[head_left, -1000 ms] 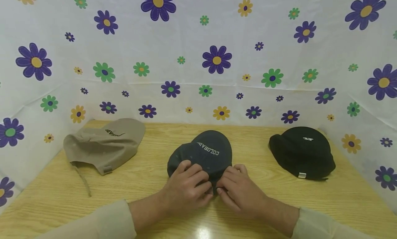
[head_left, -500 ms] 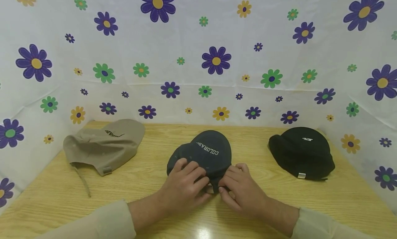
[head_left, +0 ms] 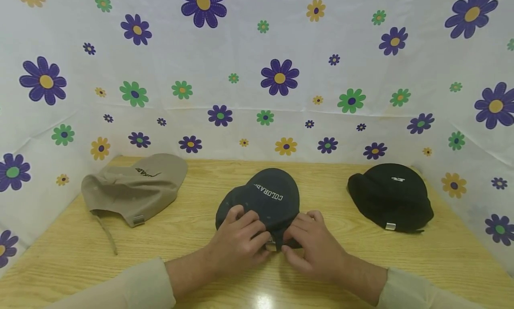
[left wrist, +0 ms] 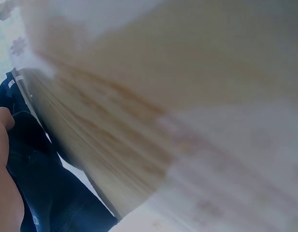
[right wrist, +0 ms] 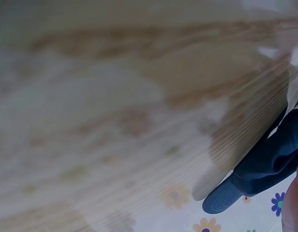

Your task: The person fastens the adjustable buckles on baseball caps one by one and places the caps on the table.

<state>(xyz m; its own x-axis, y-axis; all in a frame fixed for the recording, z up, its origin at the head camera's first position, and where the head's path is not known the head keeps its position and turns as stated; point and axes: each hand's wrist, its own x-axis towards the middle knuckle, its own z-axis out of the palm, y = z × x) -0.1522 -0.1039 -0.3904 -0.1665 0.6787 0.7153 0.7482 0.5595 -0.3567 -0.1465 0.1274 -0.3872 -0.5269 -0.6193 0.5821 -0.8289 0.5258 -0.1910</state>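
Observation:
A navy cap (head_left: 275, 188) with white "COLORADO" lettering sits mid-table, its back toward me. My left hand (head_left: 241, 240) grips the cap's back edge from the left, fingertips curled over the fabric beside a small metal buckle (head_left: 271, 244). From the right, my right hand (head_left: 313, 246) pinches the dark strap at the back, thumb low and fingers above. Part of the strap is hidden by the fingers. In the left wrist view the cap (left wrist: 52, 188) shows beside the hand's edge (left wrist: 4, 179). The right wrist view catches the cap's brim (right wrist: 224, 195) and a sliver of hand (right wrist: 294, 208).
A beige cap (head_left: 140, 188) lies at the left, its loose strap (head_left: 107, 235) trailing on the wooden table (head_left: 192, 278). On the right rests a black cap (head_left: 393, 197) with its buckle fastened. A white cloth (head_left: 241, 46) printed with flowers encloses the back and sides.
My right hand has shifted slightly right along the strap, and the fingers of the left have pulled back a little. The buckle now shows between them. The cap stays in place.

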